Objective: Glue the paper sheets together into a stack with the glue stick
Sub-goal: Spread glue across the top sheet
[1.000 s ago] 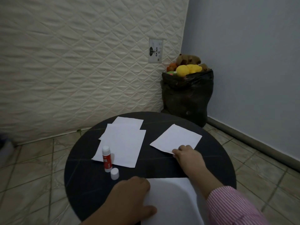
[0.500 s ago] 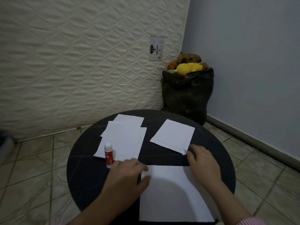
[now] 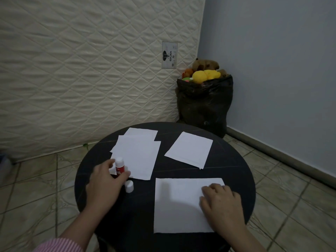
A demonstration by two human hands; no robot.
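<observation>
A white paper sheet lies flat near me on the round black table. My right hand presses on its right part, fingers spread. My left hand wraps its fingers around the upright red-and-white glue stick, which stands uncapped on the table. Its white cap stands just right of that hand. A loose pile of white sheets lies at the far left, and a single sheet lies at the far right.
A quilted mattress leans against the wall behind the table. A black bag of soft toys stands in the corner beside the grey wall. Tiled floor surrounds the table.
My left hand left the near sheet and moved left to close around the glue stick. My right hand came back from the far right sheet onto the near sheet.
</observation>
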